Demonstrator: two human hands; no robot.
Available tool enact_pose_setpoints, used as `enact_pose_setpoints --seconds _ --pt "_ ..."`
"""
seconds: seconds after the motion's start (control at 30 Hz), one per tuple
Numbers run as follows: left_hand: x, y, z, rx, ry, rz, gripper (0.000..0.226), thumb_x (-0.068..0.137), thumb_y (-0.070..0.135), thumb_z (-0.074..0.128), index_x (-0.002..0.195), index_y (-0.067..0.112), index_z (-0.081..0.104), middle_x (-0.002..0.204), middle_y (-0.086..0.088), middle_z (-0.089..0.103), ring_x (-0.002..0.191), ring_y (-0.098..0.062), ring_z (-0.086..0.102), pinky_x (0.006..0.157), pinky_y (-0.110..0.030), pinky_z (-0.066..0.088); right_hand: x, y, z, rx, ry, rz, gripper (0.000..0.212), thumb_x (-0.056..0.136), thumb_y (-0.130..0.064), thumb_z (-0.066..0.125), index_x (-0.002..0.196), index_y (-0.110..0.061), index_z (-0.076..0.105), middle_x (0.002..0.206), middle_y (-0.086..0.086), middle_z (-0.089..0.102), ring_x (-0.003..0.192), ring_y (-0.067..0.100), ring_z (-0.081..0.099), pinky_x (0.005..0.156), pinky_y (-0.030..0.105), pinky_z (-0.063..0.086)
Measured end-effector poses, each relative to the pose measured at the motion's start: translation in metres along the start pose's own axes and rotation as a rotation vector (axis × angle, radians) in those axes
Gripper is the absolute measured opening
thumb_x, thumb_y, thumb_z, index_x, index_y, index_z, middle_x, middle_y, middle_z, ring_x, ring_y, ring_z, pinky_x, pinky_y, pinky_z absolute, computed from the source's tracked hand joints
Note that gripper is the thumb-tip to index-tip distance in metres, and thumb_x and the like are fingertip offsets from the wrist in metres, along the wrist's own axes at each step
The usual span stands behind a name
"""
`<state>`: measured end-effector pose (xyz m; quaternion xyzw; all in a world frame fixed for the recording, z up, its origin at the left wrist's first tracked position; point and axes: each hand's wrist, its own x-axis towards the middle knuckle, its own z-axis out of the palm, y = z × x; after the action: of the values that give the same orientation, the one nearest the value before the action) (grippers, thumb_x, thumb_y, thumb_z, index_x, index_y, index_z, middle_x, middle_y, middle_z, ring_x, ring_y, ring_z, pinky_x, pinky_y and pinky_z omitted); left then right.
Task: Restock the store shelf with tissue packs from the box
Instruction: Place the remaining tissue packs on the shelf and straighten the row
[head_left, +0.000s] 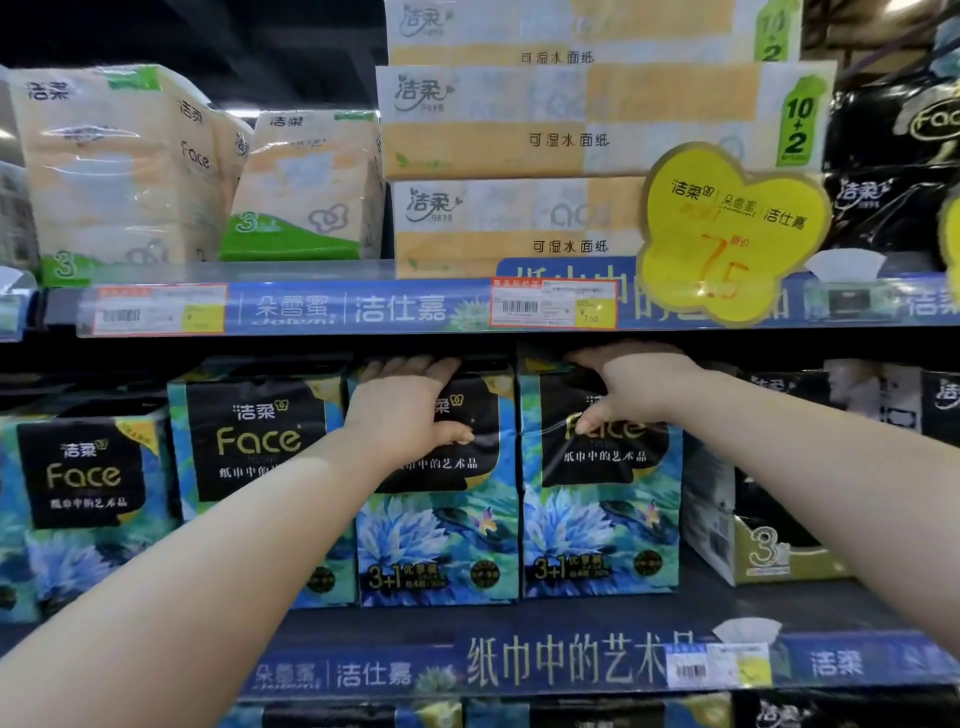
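Blue floral tissue packs with black "Face" labels stand in a row on the middle shelf (519, 618). My left hand (410, 405) grips the top of one pack (441, 540), fingers over its upper edge and thumb on its front. My right hand (623, 389) holds the neighbouring pack (602, 525) the same way, thumb pressed on the label. Both packs rest on the shelf, side by side and touching. The box is not in view.
More blue packs (249, 447) stand to the left, one further left (83, 499). A white and black pack (748, 525) sits to the right. The upper shelf carries orange and white tissue packs (571, 124) and a yellow price sign (727, 234).
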<state>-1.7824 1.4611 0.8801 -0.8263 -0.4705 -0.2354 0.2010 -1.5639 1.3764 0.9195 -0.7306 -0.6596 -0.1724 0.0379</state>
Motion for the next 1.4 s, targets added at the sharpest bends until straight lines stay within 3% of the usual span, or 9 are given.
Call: enact_pose_setpoints --seconds 0.2,0.4,0.5,0.57,0.73,0.9,1.03,1.2,1.4 --pt "0.001 -0.001 0.002 -0.005 -0.021 0.019 0.086 0.081 0.062 0.056 0.149 0.031 0.014 0.155 -0.001 0.026 0.141 -0.025 0.024 0.115 -0.039 0.017 0.003 0.001 0.000 0.030 -0.039 0.008 0.093 0.075 -0.055 0.070 0.149 -0.029 0.020 0.149 0.002 0.040 0.130 0.025 0.045 0.096 0.036 0.047" --pt "0.000 -0.001 0.008 -0.022 0.012 0.044 0.099 0.081 0.062 0.056 0.150 0.030 -0.007 0.160 -0.003 0.011 0.146 -0.026 0.011 0.118 -0.041 0.009 0.006 -0.005 0.006 0.024 -0.085 0.012 0.101 0.073 -0.050 0.074 0.150 -0.022 0.014 0.154 0.006 0.030 0.136 0.028 0.036 0.106 0.039 0.039" --pt "-0.003 -0.001 0.009 -0.038 0.045 0.072 0.101 0.079 0.062 0.058 0.150 0.031 -0.008 0.160 -0.003 0.007 0.147 -0.026 0.006 0.118 -0.043 0.000 0.007 -0.019 0.009 0.020 0.009 -0.087 0.115 0.071 -0.051 0.074 0.151 -0.031 -0.006 0.160 0.004 0.009 0.144 0.029 0.021 0.112 0.046 0.030" --pt "-0.005 -0.002 0.007 -0.012 0.086 0.087 0.100 0.077 0.065 0.057 0.150 0.032 -0.003 0.160 -0.001 0.008 0.147 -0.026 0.006 0.118 -0.048 -0.004 0.008 -0.035 0.006 0.069 0.053 -0.188 0.107 0.076 -0.050 0.069 0.149 -0.037 -0.008 0.161 -0.002 0.002 0.146 0.024 0.015 0.115 0.042 0.026" --pt "-0.020 -0.037 0.002 0.051 0.118 0.011 0.095 0.077 0.071 0.050 0.151 0.028 0.008 0.158 -0.003 0.017 0.146 -0.027 0.011 0.116 -0.054 0.001 0.015 -0.067 0.008 0.129 0.055 -0.226 0.081 0.088 -0.040 0.060 0.149 -0.040 0.007 0.155 -0.002 0.029 0.139 0.022 0.034 0.106 0.039 0.034" --pt "-0.037 -0.093 0.000 0.106 0.129 -0.159 0.087 0.076 0.072 0.049 0.147 0.027 0.026 0.149 -0.003 0.035 0.140 -0.028 0.027 0.114 -0.056 0.012 0.018 -0.074 0.006 0.133 0.039 -0.141 0.077 0.085 -0.036 0.065 0.147 -0.038 0.018 0.144 0.000 0.044 0.131 0.025 0.040 0.109 0.046 0.032" --pt "-0.039 -0.104 0.002 0.059 0.068 -0.141 0.083 0.077 0.071 0.049 0.145 0.028 0.027 0.149 0.000 0.034 0.139 -0.028 0.027 0.113 -0.051 0.020 0.020 -0.085 0.003 0.064 0.047 -0.085 0.077 0.083 -0.034 0.067 0.145 -0.036 0.022 0.142 0.002 0.045 0.130 0.026 0.040 0.108 0.046 0.032" --pt "-0.038 -0.106 0.006 0.084 0.038 -0.102 0.085 0.079 0.071 0.048 0.147 0.028 0.021 0.150 0.000 0.029 0.139 -0.029 0.023 0.114 -0.054 0.015 0.014 -0.103 0.006 -0.001 0.077 0.033 0.080 0.083 -0.031 0.065 0.147 -0.035 0.018 0.149 0.006 0.033 0.138 0.032 0.029 0.112 0.057 0.017" --pt "-0.039 -0.111 0.007 0.103 0.075 -0.078 0.089 0.080 0.070 0.046 0.149 0.022 0.015 0.150 -0.005 0.029 0.141 -0.032 0.021 0.114 -0.058 0.007 -0.015 -0.131 0.013 -0.054 0.103 0.094 0.089 0.088 -0.044 0.057 0.150 -0.033 -0.006 0.161 0.003 -0.004 0.147 0.032 0.004 0.115 0.056 0.008"
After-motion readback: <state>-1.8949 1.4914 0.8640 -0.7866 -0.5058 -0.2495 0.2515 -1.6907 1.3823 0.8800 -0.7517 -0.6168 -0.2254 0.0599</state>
